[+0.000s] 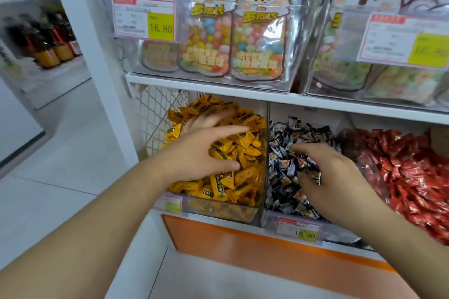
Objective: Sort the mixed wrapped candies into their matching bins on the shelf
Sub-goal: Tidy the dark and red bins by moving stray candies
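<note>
Three clear bins stand side by side on the lower shelf. The left bin (pixel 243 211) is heaped with yellow wrapped candies (pixel 245 172). My left hand (pixel 204 145) lies on that heap with its fingers spread and straight. The middle bin (pixel 269 222) holds small black-and-white wrapped candies (pixel 286 187). My right hand (pixel 332 175) reaches into it with curled fingers and pinches one black-and-white candy (pixel 315 175) between thumb and fingers. The right bin holds red wrapped candies (pixel 413 177).
An upper shelf board (pixel 218 90) runs just above the bins and carries clear boxes with bagged coloured sweets (pixel 257 39). Price tags (pixel 298 228) hang on the bin fronts. An orange panel (pixel 243 247) sits below, and a white floor aisle opens to the left.
</note>
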`<action>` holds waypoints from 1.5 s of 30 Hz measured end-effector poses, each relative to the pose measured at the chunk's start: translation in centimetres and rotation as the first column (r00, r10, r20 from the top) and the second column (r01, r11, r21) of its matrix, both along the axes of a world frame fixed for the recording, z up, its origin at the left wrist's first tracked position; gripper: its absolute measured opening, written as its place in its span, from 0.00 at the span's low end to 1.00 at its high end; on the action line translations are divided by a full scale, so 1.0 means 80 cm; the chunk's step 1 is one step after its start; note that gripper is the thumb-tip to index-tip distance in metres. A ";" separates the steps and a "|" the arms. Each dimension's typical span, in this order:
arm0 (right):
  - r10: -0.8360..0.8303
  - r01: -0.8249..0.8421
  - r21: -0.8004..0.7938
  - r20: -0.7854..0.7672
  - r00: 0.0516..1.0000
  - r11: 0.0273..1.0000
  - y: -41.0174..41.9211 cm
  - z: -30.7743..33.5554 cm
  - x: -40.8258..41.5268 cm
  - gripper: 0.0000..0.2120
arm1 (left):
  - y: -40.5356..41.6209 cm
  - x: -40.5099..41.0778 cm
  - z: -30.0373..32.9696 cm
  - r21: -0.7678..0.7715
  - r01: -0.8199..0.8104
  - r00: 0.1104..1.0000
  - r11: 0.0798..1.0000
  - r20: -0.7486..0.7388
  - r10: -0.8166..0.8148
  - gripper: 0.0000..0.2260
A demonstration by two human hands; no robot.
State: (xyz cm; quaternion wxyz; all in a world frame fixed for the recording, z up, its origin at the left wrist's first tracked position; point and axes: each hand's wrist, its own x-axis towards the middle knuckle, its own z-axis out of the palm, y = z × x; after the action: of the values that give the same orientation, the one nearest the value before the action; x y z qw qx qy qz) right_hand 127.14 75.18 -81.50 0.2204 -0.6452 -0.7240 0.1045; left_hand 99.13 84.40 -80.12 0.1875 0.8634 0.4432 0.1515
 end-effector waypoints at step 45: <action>0.333 -0.334 -0.116 -0.031 0.942 0.935 0.022 -0.010 -0.043 0.22 | 0.002 -0.026 -0.009 -0.065 0.064 0.997 0.996 -0.029 -0.066 0.41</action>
State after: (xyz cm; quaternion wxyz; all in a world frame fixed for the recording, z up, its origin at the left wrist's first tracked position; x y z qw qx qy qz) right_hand 123.68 76.97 -82.34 0.1644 -0.5245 -0.8142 0.1869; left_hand 97.04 84.60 -80.81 0.2129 0.8732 0.4223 0.1175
